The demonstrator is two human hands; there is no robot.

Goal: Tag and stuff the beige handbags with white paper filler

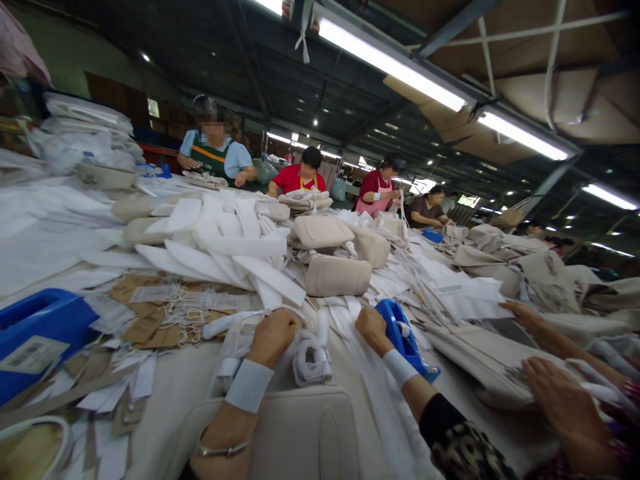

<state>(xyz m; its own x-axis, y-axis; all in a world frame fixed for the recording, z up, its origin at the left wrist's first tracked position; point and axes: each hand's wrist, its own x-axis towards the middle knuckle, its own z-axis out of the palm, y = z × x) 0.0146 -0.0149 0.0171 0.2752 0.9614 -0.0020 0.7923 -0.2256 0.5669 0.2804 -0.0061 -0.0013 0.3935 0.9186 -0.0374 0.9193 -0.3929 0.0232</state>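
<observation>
Head view: among heaped cream canvas bags point(338, 276), a coiled white cotton webbing strap point(311, 360) lies just right of the curled left hand point(273, 338), its long axis pointing away, farther from the curled right hand point(373, 330) beside a blue plastic dispenser point(403, 337); neither grip can be told.

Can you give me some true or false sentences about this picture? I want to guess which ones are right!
1. The left hand is beside a coil of white strap. True.
2. The right hand is next to a red dispenser. False: it is a blue dispenser.
3. A metal bangle is on the left wrist. True.
4. Nobody else is working here. False: a person in red is working further along.
5. A cream bag lies ahead of the hands. True.
</observation>
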